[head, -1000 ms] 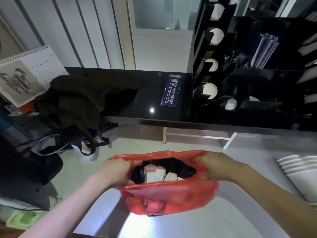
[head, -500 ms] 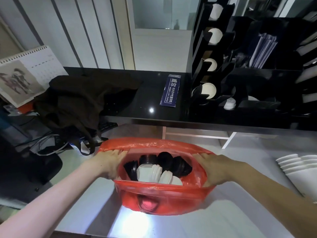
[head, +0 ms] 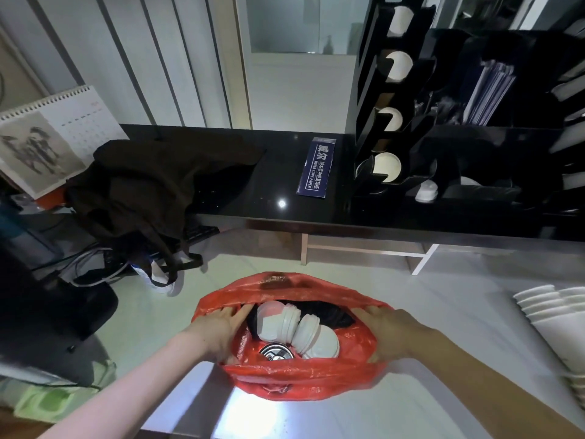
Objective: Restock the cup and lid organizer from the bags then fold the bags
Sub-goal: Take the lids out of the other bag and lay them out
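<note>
Black glossy desk [head: 285, 213], running along the wall. On it, left end: dark brown fabric bag [head: 152, 182], slumped, its straps hanging over the front edge. Right of the bag, well apart: blue copy-paper wrapper [head: 317, 167], lying flat, white lettering up. Far left: spiral-bound desk calendar [head: 53, 137], leaning back, with a picture on its left half. Below the desk edge: black keyboard [head: 199, 232], partly hidden by the bag, and a tangle of cables [head: 91, 264]. Lower left: black chair [head: 57, 315].

bag [head: 304, 380]: red | lids [head: 311, 335]: white, some black | organizer [head: 474, 160]: black | paper pack [head: 317, 167]: navy, white lettering
</note>
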### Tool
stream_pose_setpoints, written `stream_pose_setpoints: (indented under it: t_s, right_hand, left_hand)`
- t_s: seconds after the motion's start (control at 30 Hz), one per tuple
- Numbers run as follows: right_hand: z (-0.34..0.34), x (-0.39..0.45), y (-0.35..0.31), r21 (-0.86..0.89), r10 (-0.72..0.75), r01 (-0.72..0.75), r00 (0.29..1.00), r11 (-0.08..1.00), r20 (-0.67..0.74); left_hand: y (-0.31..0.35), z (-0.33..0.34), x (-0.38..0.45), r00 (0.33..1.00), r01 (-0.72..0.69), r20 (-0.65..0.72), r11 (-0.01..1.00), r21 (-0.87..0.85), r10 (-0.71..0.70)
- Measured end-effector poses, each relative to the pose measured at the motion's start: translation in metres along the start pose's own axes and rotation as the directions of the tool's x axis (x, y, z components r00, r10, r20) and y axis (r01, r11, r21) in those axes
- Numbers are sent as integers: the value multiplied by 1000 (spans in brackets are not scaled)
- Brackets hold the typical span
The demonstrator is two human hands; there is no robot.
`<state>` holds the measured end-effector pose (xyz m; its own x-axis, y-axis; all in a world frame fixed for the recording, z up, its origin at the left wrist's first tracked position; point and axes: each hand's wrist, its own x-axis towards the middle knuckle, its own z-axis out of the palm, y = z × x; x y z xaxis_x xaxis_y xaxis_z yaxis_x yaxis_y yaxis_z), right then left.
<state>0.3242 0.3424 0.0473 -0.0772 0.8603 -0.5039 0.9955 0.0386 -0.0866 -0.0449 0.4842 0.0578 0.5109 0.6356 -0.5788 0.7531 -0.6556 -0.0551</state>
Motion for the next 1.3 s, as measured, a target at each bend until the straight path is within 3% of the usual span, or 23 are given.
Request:
stream_pose_setpoints:
  t_s: [0.13, 0.27, 0.33, 0.4, 0.47, 0.6, 0.67, 0.77, 0.93, 1.1, 1.3]
  right_hand:
    - [-12, -6, 6, 20, -96, 101, 978, 995, -186]
    - [-24, -4, -5, 153, -145, 219, 911, 964, -386]
    - [-29, 4, -9, 176, -138, 225, 905, 958, -403]
    - [-38, 15, -10, 254, -98, 202, 924, 946, -369]
    - [-48, 26, -11, 370, -29, 159, 942, 915, -334]
    - [-58, 38, -14, 480, 80, 77, 951, 874, -299]
    - [-53, 38, -22, 479, 122, 66, 929, 875, -351]
    - [-36, 35, -41, 608, 228, 48, 901, 792, -368]
    - [-2, 32, -64, 625, 265, -122, 954, 771, -140]
    - [16, 31, -71, 596, 345, -276, 939, 755, -2]
    - [27, 33, -85, 617, 384, -373, 915, 693, 123]
  left_hand:
    - [0, -22, -7, 980, 13, -201, 1000, 26, -7]
    - [14, -39, -8, 871, -13, -491, 1000, -28, -2]
    - [19, -42, 1, 832, -123, -551, 990, -65, 67]
    - [23, -42, 13, 827, -252, -533, 965, -66, 179]
    - [25, -41, 27, 860, -277, -466, 957, -90, 206]
    - [19, -49, 48, 908, -140, -419, 954, -267, 16]
    - [22, -53, 49, 899, -136, -438, 949, -283, -1]
    - [42, -51, 43, 913, -123, -405, 979, -164, 47]
    - [62, -35, 51, 971, 130, -208, 991, 34, -120]
    - [65, -30, 53, 980, 184, -93, 978, 101, -175]
    - [72, -27, 47, 981, 169, -104, 985, 39, -164]
